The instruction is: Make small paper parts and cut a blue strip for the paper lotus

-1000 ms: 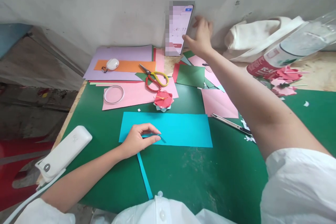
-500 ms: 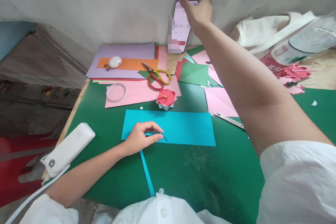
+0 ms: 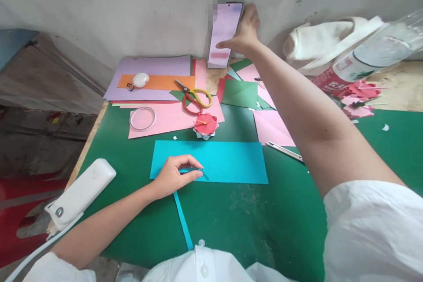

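Note:
My left hand (image 3: 175,177) is closed, pinching one end of a narrow blue paper strip (image 3: 182,220) between thumb and fingertips. The strip's tail hangs from under the hand toward the white shirt. Beneath this hand lies a wide blue paper sheet (image 3: 231,161). At the wall, my right hand (image 3: 246,33) reaches to a smartphone (image 3: 224,24) that leans upright. Its thumb is stretched across the lower screen, while the blurred fingers are apart beside the phone's right edge. Whether the thumb presses the glass I cannot tell.
Behind the blue sheet stands a red and pale-blue paper flower (image 3: 205,125), near scissors (image 3: 191,96) and a clear ring (image 3: 142,119) on pink paper. A utility knife (image 3: 284,152) lies right. A power bank (image 3: 82,194) sits left. A bottle (image 3: 357,61) and paper flowers (image 3: 358,99) occupy the right.
My right hand has moved down from the phone's top edge, its thumb now over the lower screen. The timer digits no longer show clearly. My left hand keeps its pinch on the strip.

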`<state>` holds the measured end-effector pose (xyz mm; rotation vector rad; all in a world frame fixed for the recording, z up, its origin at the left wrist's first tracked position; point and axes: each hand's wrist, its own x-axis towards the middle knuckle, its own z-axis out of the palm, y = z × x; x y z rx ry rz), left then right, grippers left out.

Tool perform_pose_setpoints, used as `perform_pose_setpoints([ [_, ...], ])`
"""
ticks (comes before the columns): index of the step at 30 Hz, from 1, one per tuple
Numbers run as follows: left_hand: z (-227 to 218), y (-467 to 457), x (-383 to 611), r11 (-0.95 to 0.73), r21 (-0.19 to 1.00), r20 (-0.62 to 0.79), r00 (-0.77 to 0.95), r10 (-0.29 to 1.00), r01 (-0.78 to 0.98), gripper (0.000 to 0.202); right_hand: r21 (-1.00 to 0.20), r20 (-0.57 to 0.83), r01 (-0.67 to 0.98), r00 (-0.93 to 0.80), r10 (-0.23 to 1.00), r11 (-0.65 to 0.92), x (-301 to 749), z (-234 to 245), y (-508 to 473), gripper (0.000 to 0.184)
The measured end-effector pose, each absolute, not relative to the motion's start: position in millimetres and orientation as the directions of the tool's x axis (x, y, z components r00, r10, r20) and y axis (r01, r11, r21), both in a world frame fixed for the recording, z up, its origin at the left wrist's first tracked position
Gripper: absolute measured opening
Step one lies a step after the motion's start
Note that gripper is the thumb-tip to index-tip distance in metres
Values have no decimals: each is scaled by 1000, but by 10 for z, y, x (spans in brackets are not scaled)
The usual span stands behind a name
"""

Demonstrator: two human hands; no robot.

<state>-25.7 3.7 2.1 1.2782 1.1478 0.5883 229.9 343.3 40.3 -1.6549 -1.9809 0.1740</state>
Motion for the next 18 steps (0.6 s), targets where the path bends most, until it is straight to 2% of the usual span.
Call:
perform_pose_setpoints([
  [3, 35, 39, -252, 251, 938, -328, 375, 867, 240, 18, -503, 262, 862, 80, 962, 66, 2295, 446, 3366, 126],
  [4, 38, 39, -250, 250, 938, -328, 376, 867, 241, 18, -504, 262, 862, 98, 960, 49, 2288, 464, 3347, 122],
  [5, 40, 39, -249, 249, 938, -327, 375, 868, 242, 18, -498, 272, 866, 109, 956, 43, 2282, 478, 3331, 111],
  [8, 35, 38, -249, 247, 938, -326, 372, 869, 245, 18, -465, 331, 884, 131, 934, 41, 2294, 489, 3316, 62],
  [10, 27, 37, -252, 244, 937, -325, 375, 868, 249, 18, -445, 368, 895, 138, 919, 43, 2317, 477, 3331, 46],
  [18, 26, 48, -257, 244, 938, -324, 372, 870, 246, 18, -423, 424, 905, 149, 893, 50, 2316, 440, 3428, 41],
])
